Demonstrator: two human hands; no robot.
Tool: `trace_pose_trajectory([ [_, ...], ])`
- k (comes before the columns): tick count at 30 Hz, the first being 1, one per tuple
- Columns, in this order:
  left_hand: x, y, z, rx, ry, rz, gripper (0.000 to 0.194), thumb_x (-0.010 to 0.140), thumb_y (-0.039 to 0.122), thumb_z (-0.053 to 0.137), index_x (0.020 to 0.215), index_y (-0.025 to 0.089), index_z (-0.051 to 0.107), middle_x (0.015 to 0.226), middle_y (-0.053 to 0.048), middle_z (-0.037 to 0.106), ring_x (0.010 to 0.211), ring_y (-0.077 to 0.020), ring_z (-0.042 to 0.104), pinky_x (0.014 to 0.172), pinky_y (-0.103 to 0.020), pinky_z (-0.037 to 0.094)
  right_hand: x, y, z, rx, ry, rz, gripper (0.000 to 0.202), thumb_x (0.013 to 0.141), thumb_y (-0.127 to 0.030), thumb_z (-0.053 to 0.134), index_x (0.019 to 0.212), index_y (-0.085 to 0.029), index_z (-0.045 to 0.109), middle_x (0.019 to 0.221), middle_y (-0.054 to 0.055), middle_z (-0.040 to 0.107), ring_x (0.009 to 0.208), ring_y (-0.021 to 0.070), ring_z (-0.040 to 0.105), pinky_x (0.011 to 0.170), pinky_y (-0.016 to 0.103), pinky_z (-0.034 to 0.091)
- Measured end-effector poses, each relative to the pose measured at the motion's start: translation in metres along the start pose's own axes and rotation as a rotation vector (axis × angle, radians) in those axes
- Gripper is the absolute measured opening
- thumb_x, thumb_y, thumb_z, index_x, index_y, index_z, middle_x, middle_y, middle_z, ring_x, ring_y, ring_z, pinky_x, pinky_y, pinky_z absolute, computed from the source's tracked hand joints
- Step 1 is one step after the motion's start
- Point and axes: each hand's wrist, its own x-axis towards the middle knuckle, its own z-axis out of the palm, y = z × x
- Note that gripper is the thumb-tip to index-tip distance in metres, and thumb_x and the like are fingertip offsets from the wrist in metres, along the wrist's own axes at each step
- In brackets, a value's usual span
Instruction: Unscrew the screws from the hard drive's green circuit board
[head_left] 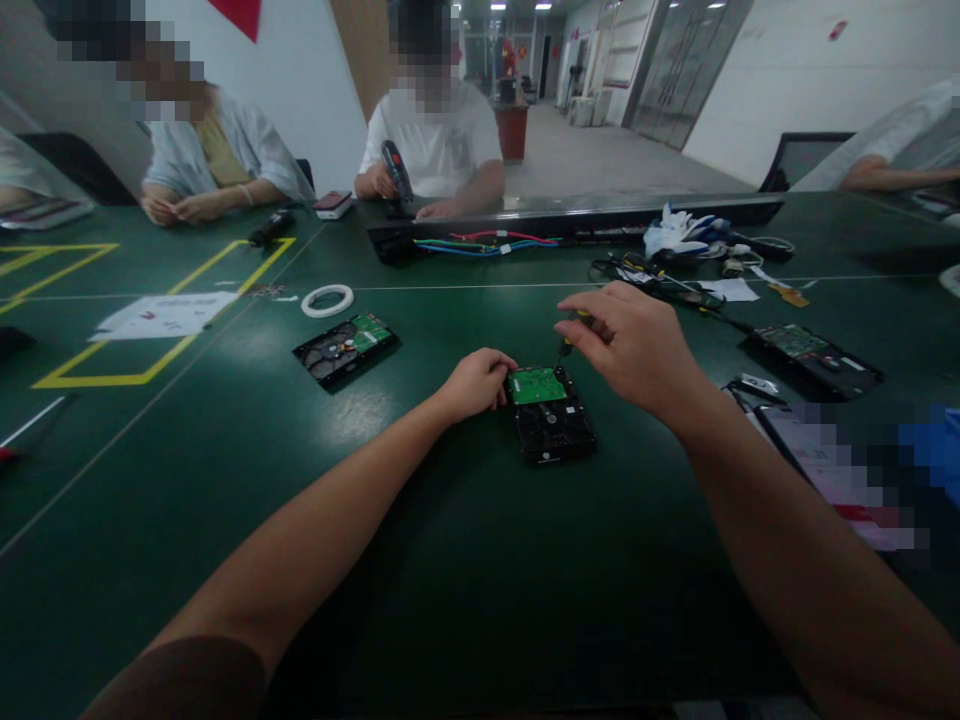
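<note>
A black hard drive (556, 430) with a green circuit board (537, 385) lies on the dark green table in front of me. At its upper left side, my left hand (480, 382) holds the drive's edge with bent fingers. My right hand (626, 340) is closed on a small screwdriver (568, 345) with a dark and yellow handle, above the drive's upper right corner. The screwdriver's tip points down at the board's right end; whether it touches a screw is too small to tell.
Another hard drive (347, 348) and a white tape roll (328, 300) lie left. A third drive (812, 360), cables and white gloves (682, 233) are at right. Across the table, one person holds a power screwdriver (397, 170); other people sit nearby.
</note>
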Motion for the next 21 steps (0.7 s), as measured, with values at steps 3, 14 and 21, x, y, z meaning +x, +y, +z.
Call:
trace_pose_trajectory([
  [3,-0.0011,0.0013,-0.0006,-0.003,-0.003,0.007,0.027,0.106,0.015,0.045,0.120,0.012,0.067,0.060,0.001,0.063,0.045,-0.0112,0.055,0.046,-0.023,0.040,-0.0001,-0.0013,-0.0004,0.005,0.002,0.004,0.025,0.100,-0.035,0.061,0.117,-0.025,0.076,0.103,0.010,0.072,0.087,0.0260,0.064,0.080,0.041,0.048],
  [14,0.0000,0.0015,0.0013,-0.003,0.039,-0.003,0.023,0.107,0.018,0.047,0.114,0.013,0.069,0.058,0.002,0.062,0.042,-0.0104,0.053,0.044,-0.022,0.039,0.0001,-0.0025,-0.0005,0.006,0.000,0.003,0.025,0.099,-0.035,0.062,0.117,-0.024,0.077,0.102,0.010,0.071,0.085,0.0253,0.064,0.078,0.040,0.048],
  [21,0.0015,0.0000,0.0037,0.019,0.106,-0.027,0.021,0.106,0.019,0.051,0.110,0.013,0.070,0.056,0.002,0.062,0.040,-0.0095,0.051,0.043,-0.021,0.036,-0.0004,-0.0017,0.0019,-0.002,0.032,-0.032,0.024,0.099,-0.034,0.063,0.116,-0.023,0.077,0.099,0.009,0.071,0.084,0.0247,0.062,0.077,0.039,0.047],
])
